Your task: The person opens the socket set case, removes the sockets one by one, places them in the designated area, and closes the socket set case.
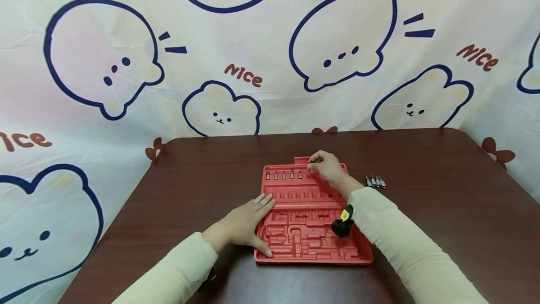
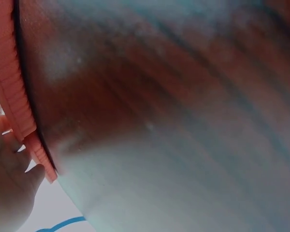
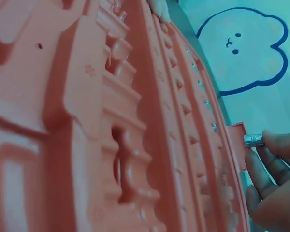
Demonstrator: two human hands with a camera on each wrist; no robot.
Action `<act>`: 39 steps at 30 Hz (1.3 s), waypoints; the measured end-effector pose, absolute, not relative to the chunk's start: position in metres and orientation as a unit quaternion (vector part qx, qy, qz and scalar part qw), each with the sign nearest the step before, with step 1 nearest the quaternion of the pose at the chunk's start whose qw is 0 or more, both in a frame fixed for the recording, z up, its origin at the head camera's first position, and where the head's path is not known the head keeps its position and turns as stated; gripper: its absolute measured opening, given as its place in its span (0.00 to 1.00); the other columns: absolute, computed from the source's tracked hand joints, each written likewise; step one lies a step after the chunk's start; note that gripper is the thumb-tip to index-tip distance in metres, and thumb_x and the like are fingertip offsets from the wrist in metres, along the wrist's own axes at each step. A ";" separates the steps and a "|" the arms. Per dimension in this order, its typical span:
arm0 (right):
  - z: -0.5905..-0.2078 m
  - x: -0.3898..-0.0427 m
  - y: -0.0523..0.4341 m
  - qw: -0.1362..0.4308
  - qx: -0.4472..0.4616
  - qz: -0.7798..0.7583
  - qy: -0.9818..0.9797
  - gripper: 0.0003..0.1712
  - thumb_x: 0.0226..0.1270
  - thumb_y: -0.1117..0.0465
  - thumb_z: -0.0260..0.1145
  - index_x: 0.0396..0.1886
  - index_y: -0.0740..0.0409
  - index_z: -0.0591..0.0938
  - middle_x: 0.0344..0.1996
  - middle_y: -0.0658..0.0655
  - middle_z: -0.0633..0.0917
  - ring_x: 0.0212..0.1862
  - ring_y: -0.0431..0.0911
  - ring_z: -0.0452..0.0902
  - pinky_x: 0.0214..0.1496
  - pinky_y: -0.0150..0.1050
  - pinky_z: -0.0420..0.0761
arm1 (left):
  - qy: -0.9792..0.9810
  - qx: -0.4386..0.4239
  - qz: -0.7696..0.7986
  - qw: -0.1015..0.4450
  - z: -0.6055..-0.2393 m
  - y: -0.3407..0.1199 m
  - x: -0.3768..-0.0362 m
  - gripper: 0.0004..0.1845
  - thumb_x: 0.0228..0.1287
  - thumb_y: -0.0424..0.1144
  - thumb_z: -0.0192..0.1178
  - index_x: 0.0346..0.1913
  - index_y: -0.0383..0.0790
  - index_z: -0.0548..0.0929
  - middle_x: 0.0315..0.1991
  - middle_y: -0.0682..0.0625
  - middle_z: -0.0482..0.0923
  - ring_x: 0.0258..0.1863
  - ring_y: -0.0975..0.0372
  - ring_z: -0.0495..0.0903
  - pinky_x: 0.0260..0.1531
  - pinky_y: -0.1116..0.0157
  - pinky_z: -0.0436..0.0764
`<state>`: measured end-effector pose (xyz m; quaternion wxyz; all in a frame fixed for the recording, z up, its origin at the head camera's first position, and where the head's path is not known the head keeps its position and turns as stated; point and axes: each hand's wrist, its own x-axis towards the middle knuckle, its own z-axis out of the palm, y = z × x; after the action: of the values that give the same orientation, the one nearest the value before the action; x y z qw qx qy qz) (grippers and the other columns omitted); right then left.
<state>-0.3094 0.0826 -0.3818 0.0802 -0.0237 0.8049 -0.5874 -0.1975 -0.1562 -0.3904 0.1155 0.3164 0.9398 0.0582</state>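
A red plastic tool case [image 1: 312, 204] with moulded slots lies unfolded on the table. My left hand [image 1: 244, 222] rests on its left rim, fingers extended and thumb along the lower corner; the left wrist view also catches this hand [image 2: 12, 179] against the case edge. Over the far row of slots, my right hand [image 1: 326, 168] pinches a small silver socket bit [image 3: 253, 140] between thumb and fingertips. Several similar socket bits [image 1: 284, 175] stand in that row, just left of the right hand. The slots beneath the right hand are partly hidden.
Several more socket bits [image 1: 375, 182] lie loose on the dark brown table [image 1: 202, 168], right of the case. Behind the table hangs a white cloth [image 1: 270, 50] with cartoon outlines. A black wrist camera [image 1: 342, 224] on the right arm overlaps the case's lower right.
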 end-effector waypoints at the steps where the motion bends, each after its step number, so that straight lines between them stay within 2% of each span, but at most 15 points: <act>1: -0.380 -0.308 0.084 0.079 -0.027 -0.586 0.806 0.05 0.61 0.67 0.55 0.37 0.65 0.73 0.34 0.60 0.75 0.38 0.54 0.71 0.35 0.41 0.71 | 0.940 0.317 0.060 0.116 -0.391 -0.156 -0.198 0.63 0.27 0.76 0.52 0.67 0.41 0.47 0.67 0.47 0.41 0.65 0.57 0.39 0.58 0.59 0.50; 11: -0.367 -0.297 0.116 0.085 -0.034 -0.596 0.798 0.13 0.62 0.67 0.53 0.45 0.71 0.69 0.37 0.63 0.76 0.45 0.57 0.71 0.47 0.47 0.69 | 0.939 0.321 0.061 0.109 -0.391 -0.157 -0.197 0.63 0.28 0.76 0.52 0.67 0.40 0.48 0.67 0.46 0.42 0.64 0.56 0.40 0.58 0.59 0.51; 21: -0.366 -0.285 0.161 0.089 -0.040 -0.584 0.806 0.13 0.63 0.66 0.52 0.44 0.71 0.69 0.35 0.61 0.76 0.43 0.55 0.72 0.48 0.47 0.69 | 0.938 0.318 0.071 0.121 -0.392 -0.157 -0.197 0.63 0.27 0.76 0.52 0.67 0.41 0.47 0.67 0.47 0.41 0.65 0.56 0.39 0.58 0.59 0.51; 26: -0.368 -0.279 0.188 0.069 -0.044 -0.564 0.821 0.16 0.62 0.63 0.54 0.45 0.72 0.68 0.35 0.58 0.77 0.40 0.49 0.73 0.46 0.46 0.70 | 0.938 0.319 0.073 0.115 -0.392 -0.157 -0.198 0.63 0.27 0.76 0.52 0.67 0.40 0.47 0.67 0.47 0.41 0.65 0.56 0.39 0.58 0.59 0.50; 30: -0.371 -0.275 0.209 0.062 -0.032 -0.571 0.818 0.18 0.63 0.62 0.54 0.46 0.73 0.67 0.31 0.51 0.77 0.35 0.41 0.74 0.43 0.42 0.72 | 0.937 0.318 0.078 0.117 -0.391 -0.156 -0.199 0.63 0.28 0.75 0.53 0.67 0.40 0.47 0.67 0.46 0.41 0.64 0.55 0.39 0.58 0.59 0.51; 34: -0.377 -0.272 0.227 0.049 -0.014 -0.588 0.807 0.16 0.62 0.63 0.54 0.44 0.72 0.68 0.27 0.45 0.77 0.32 0.36 0.72 0.39 0.37 0.73 | 0.937 0.317 0.083 0.121 -0.390 -0.155 -0.199 0.63 0.28 0.74 0.55 0.67 0.39 0.47 0.67 0.45 0.41 0.64 0.55 0.39 0.58 0.58 0.52; 39: -0.384 -0.271 0.248 0.031 0.000 -0.604 0.797 0.13 0.62 0.64 0.53 0.42 0.69 0.68 0.25 0.41 0.76 0.30 0.35 0.73 0.36 0.33 0.74 | 0.936 0.315 0.089 0.128 -0.390 -0.155 -0.198 0.63 0.28 0.73 0.56 0.67 0.39 0.47 0.67 0.45 0.41 0.64 0.55 0.39 0.57 0.57 0.53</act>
<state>-0.2709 0.2475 -0.3843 0.0313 -0.0002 0.7966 -0.6037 -0.1983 -0.1554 -0.3902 0.1276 0.3151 0.9362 0.0889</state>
